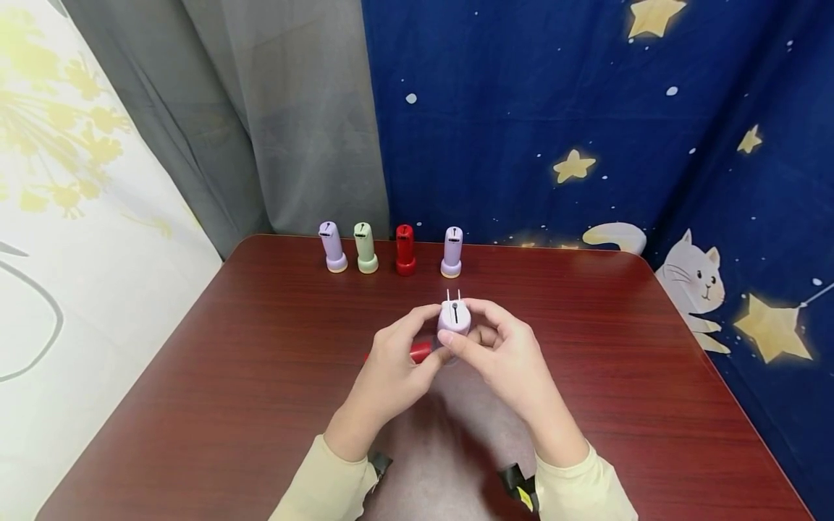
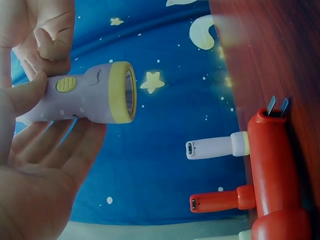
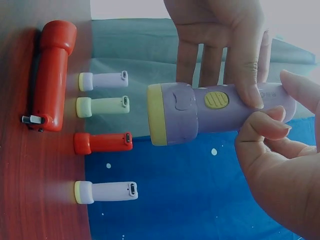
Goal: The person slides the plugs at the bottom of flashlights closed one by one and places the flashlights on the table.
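Both hands hold a lavender flashlight (image 1: 454,318) above the table, its yellow-rimmed lens end pointing down and two metal plug prongs sticking out of its tail. The left hand (image 1: 397,362) grips the body between thumb and fingers, as the left wrist view shows. My right hand (image 1: 508,354) pinches the tail end with thumb and curled fingers. A yellow switch (image 3: 216,100) shows on the flashlight's side. Beyond the left hand lies a red flashlight (image 3: 50,75) on its side, prongs folded out; in the head view that hand partly hides it.
Along the far edge of the brown table (image 1: 260,347) several flashlights stand upright on their lens ends: lavender (image 1: 333,246), green (image 1: 365,248), red (image 1: 405,250) and another lavender one (image 1: 452,252). Behind the table hang a grey curtain (image 1: 313,108) and a blue starry curtain (image 1: 489,145).
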`<state>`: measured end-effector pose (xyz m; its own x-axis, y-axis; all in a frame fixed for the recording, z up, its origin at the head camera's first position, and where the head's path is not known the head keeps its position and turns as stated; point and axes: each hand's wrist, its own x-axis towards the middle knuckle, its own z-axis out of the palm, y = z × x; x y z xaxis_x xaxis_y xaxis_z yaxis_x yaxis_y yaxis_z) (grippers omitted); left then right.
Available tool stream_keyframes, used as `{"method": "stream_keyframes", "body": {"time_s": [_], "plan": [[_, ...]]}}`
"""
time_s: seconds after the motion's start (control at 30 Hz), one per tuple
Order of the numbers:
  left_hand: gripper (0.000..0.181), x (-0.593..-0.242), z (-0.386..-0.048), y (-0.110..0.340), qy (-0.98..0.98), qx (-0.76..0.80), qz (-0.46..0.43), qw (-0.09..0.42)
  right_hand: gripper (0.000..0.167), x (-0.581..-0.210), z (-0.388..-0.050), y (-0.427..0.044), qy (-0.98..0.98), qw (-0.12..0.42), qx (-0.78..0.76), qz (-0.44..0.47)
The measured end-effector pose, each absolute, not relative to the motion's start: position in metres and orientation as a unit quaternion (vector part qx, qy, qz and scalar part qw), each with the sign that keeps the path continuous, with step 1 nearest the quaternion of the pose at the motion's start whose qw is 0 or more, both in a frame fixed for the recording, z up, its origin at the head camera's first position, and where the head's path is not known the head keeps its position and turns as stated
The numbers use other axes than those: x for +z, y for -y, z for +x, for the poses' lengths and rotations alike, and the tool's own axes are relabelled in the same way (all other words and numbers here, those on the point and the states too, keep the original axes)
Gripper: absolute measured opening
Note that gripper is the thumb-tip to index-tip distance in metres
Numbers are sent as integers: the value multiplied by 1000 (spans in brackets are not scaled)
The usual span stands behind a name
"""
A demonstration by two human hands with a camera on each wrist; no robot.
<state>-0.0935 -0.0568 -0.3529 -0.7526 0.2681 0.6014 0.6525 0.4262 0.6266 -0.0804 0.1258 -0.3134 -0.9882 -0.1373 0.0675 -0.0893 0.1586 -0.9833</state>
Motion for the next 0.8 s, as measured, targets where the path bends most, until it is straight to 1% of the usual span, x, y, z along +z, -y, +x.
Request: {"method": "stream_keyframes", "body": {"time_s": [0.1, 0.2, 0.4, 0.47, 0.6, 0.8], "plan": [[49, -354, -93, 57, 815, -455, -278, 225, 48, -313, -79, -126, -762, 27, -643, -74], [49, -355, -93, 56, 815, -459, -277, 221, 48, -313, -78, -126, -761, 30, -643, -76], [44, -356, -91, 56, 817, -460, -275, 212, 30, -313, -78, -126, -758, 29, -648, -75], [43, -356, -91, 55, 818, -457, -277, 214, 26, -314, -79, -126, -739, 36, -668, -76], [43, -355, -90, 55, 821, -451, -275, 217, 28, -316, -80, -124, -695, 48, -714, -75], [44, -357, -91, 55, 822, -446, -274, 225, 29, -319, -80, -121, -666, 47, -742, -60]]}}
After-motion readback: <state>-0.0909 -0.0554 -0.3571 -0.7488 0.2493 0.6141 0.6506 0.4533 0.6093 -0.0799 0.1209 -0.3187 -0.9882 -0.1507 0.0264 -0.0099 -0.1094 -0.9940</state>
